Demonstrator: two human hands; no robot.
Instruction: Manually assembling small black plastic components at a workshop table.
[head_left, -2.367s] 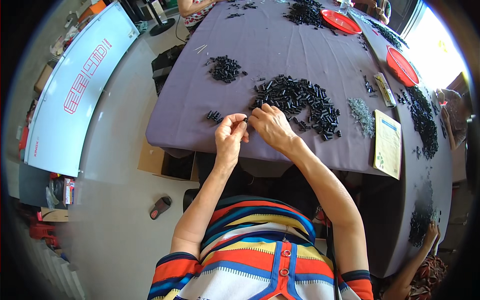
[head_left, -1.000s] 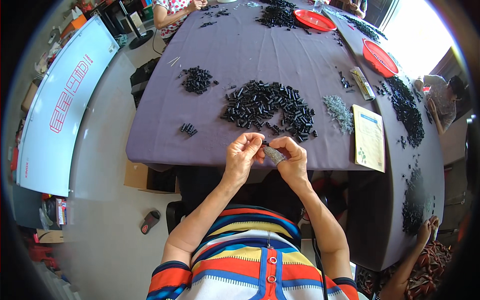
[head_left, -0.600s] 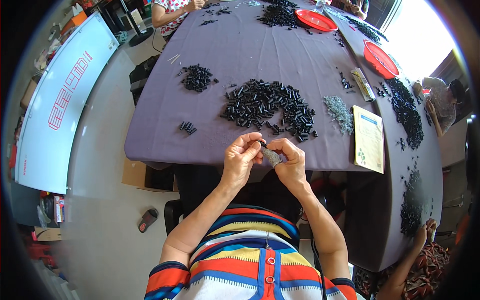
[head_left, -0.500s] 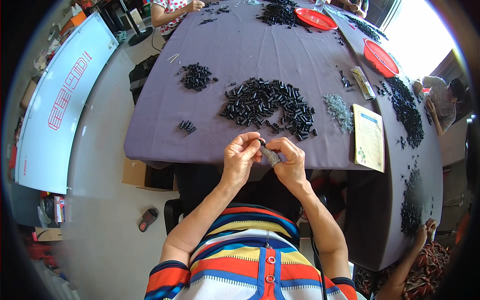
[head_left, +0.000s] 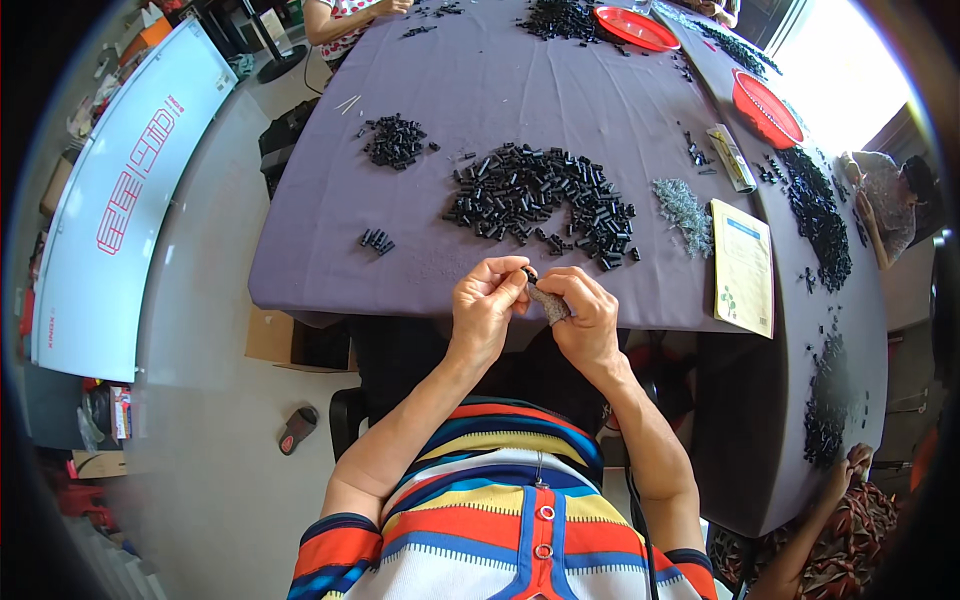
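Observation:
Both hands meet just over the table's near edge. My left hand (head_left: pixel 485 305) is closed, thumb and fingertips pinching a small black cylindrical part (head_left: pixel 530 274). My right hand (head_left: pixel 590 322) is closed beside it, its fingertips at the same part. A grey speckled piece (head_left: pixel 548 303), perhaps cloth, shows under the right fingers; whether it is held or worn on a finger, I cannot tell. Beyond the hands lies a curved heap of small black cylinders (head_left: pixel 520 190). A short row of the same cylinders (head_left: pixel 377 241) lies to the left.
A smaller black heap (head_left: pixel 395 140) sits farther left. To the right are a pile of small clear-grey pieces (head_left: pixel 684 213), a yellow booklet (head_left: pixel 742 268) and a narrow box (head_left: pixel 731 158). Red trays (head_left: pixel 766 110) stand farther off. Other people work around the purple-grey tablecloth (head_left: pixel 330 220).
Both hands stay together at the black part, with only slight finger movement. The view has shifted a little. At the right, another person's arm has moved slightly.

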